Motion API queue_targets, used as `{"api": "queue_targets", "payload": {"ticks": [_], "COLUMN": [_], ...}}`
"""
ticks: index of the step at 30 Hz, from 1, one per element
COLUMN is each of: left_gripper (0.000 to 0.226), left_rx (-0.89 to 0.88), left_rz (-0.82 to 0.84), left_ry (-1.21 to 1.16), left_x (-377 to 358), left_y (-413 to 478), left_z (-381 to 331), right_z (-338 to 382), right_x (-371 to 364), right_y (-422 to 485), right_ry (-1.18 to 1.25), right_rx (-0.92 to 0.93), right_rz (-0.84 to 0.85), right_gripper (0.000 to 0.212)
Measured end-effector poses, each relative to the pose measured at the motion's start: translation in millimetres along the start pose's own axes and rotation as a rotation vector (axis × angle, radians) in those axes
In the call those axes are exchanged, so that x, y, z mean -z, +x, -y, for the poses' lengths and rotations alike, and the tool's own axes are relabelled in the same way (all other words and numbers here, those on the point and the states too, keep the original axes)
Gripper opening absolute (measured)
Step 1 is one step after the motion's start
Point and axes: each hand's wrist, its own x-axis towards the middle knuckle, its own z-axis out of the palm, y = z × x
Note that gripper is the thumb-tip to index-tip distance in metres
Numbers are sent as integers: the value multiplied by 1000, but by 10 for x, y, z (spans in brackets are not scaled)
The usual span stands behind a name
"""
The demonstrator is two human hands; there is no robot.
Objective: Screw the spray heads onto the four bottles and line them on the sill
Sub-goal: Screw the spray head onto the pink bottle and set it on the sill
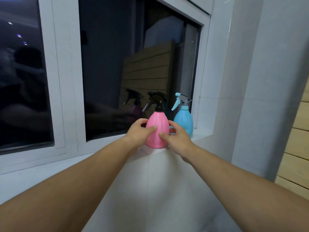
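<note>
My left hand (141, 132) and right hand (177, 138) clasp the pink ribbed plastic bottle (158, 131) from either side, thumbs on its front and fingers curled round behind. It stands upright on the white window sill (50, 173) with its black trigger spray head (156, 99) on top. Just to its right, close to the window frame's corner, the pale blue plastic bottle (184, 120) stands upright with its blue-and-grey spray head (181, 101) on top — whether the two bottles touch I cannot tell.

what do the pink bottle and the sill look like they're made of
The pink bottle: probably plastic, satin finish, going by its even moulded colour, vertical ribs and soft sheen. The sill: looks like polished stone or tile, white with faint grey veining and a seam; which one is unclear.
</note>
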Motion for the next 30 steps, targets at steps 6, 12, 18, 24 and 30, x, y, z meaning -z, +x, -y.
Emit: {"api": "queue_targets", "payload": {"ticks": [6,12,18,24,30], "left_gripper": [50,56,76,73,60], "left_rx": [-25,-34,2,29,21], "left_rz": [-7,21,-44,-60,-123], "left_ry": [38,85,117,153,91], "left_x": [-21,-44,-16,41,21], "left_y": [41,54,12,-159,-516], "left_z": [40,55,78,78,19], "right_z": [-52,-64,-46,-17,26], "right_x": [-9,2,43,173,388], "right_y": [34,10,-8,-199,-594], "right_ry": [-16,-43,-23,-30,-26], "right_rx": [6,-12,-56,-86,-116], "right_rz": [-20,3,-3,-32,-50], "right_gripper": [64,72,83,76,70]}}
